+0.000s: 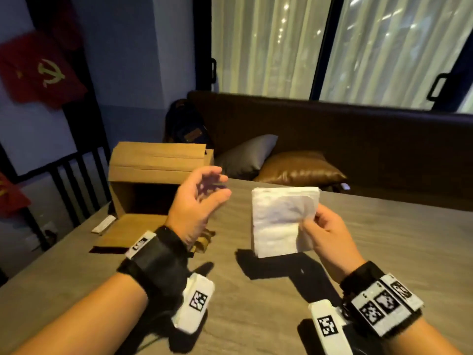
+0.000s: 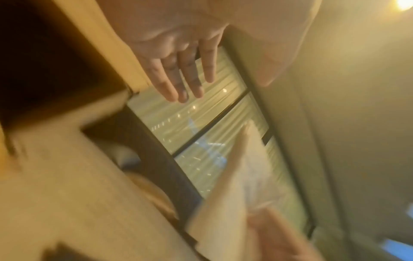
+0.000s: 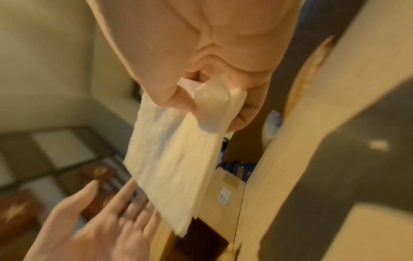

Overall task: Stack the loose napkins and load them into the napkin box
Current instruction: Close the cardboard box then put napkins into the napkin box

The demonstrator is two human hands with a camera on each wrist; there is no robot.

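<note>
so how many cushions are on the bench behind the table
2: a grey cushion leaning behind the cardboard box, and a brown cushion lying to its right. The table edge may hide others.

Napkin stack point(image 1: 282, 221): white, square, slightly crumpled face, held upright off counter point(image 1: 256, 290), pinched at right edge by right hand point(image 1: 325, 234). Napkin box point(image 1: 153, 180): brown cardboard, lying on side at counter's far left, opening facing viewer, flaps spread, interior dark.
</note>
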